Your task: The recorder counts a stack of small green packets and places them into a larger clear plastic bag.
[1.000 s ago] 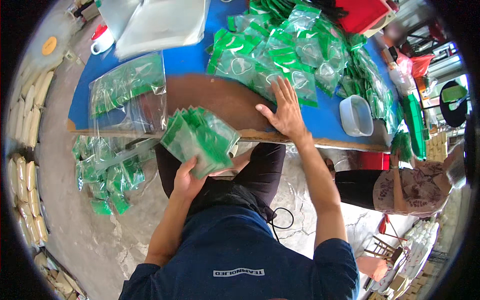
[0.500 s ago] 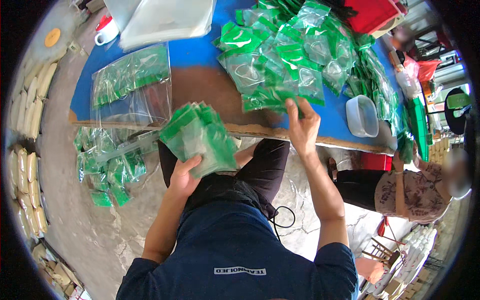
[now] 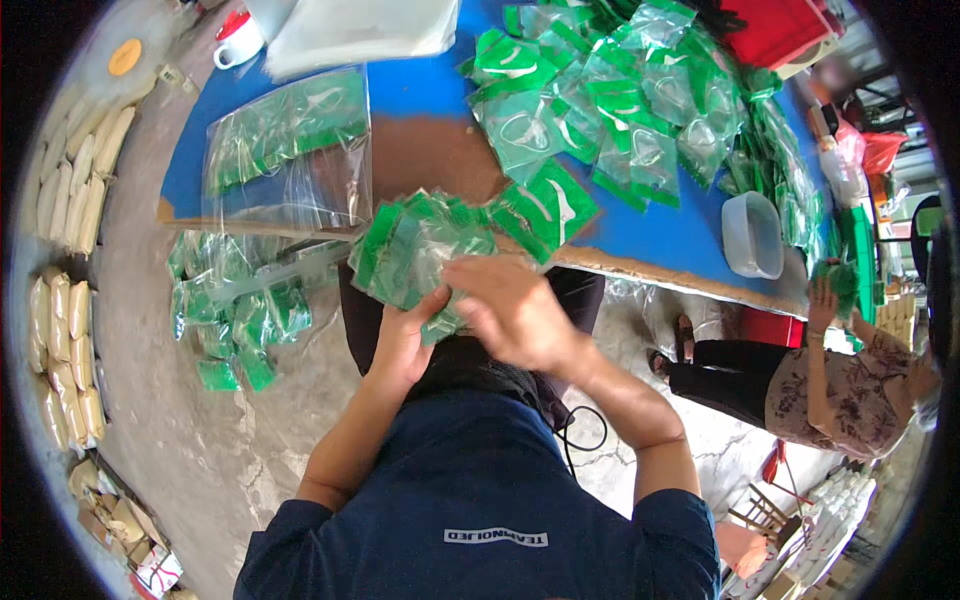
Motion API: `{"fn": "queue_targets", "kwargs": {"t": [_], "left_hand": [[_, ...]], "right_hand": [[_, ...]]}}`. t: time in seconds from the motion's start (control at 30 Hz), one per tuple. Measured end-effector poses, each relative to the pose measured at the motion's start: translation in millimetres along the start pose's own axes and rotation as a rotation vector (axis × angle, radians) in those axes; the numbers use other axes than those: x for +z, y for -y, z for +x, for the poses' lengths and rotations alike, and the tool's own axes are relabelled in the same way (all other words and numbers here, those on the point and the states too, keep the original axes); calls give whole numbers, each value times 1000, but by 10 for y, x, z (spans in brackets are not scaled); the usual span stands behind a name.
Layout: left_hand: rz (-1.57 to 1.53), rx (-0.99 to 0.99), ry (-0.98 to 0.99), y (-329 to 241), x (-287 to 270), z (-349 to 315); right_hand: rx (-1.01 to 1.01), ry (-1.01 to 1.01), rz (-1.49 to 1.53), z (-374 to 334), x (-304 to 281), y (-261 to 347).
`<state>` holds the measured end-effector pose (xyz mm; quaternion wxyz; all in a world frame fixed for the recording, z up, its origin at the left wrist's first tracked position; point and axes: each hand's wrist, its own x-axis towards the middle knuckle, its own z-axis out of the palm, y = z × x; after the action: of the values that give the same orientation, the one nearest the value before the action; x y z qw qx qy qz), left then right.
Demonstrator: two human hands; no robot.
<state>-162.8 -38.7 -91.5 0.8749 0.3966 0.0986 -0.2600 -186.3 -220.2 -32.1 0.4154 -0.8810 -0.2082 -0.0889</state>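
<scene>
My left hand (image 3: 408, 335) grips from below a fanned stack of small green-and-clear packets (image 3: 415, 245), held just off the near edge of the blue table (image 3: 420, 95). My right hand (image 3: 505, 305) lies over the stack's lower right side, touching it, with a green packet (image 3: 545, 210) sticking out above its fingers. A loose heap of the same green packets (image 3: 610, 90) covers the table's far right part.
A large clear bag with green packets (image 3: 290, 150) lies on the table's left. More bagged packets (image 3: 240, 300) sit on the floor below it. A clear tub (image 3: 752, 235) stands at the table's right edge. Another person (image 3: 820, 380) sits on the right, holding packets.
My right hand has left the pile on the table and come back to the stack in my left hand, bringing a packet. The stack sits slightly higher.
</scene>
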Motion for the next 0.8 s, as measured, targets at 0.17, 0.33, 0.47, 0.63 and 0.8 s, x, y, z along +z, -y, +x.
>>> {"fn": "queue_targets", "kwargs": {"t": [0.17,0.33,0.47,0.63,0.8], "left_hand": [[-128,-60,30,-91,-215,-18],[-176,-52,157,-133,-594,-21],[-354,-183,371,-52,-901,35],[-196,-108,307,-109,-459,90],[113,-61,306,-238,-421,35]], "right_hand": [[162,2,-524,-99,-703,-559],[352,-166,-253,-373,-652,-482],[675,-359,464,-23,-504,-241],[733,-58,594,92,-250,-160],[556,-59,561,342,-347,-320]]}}
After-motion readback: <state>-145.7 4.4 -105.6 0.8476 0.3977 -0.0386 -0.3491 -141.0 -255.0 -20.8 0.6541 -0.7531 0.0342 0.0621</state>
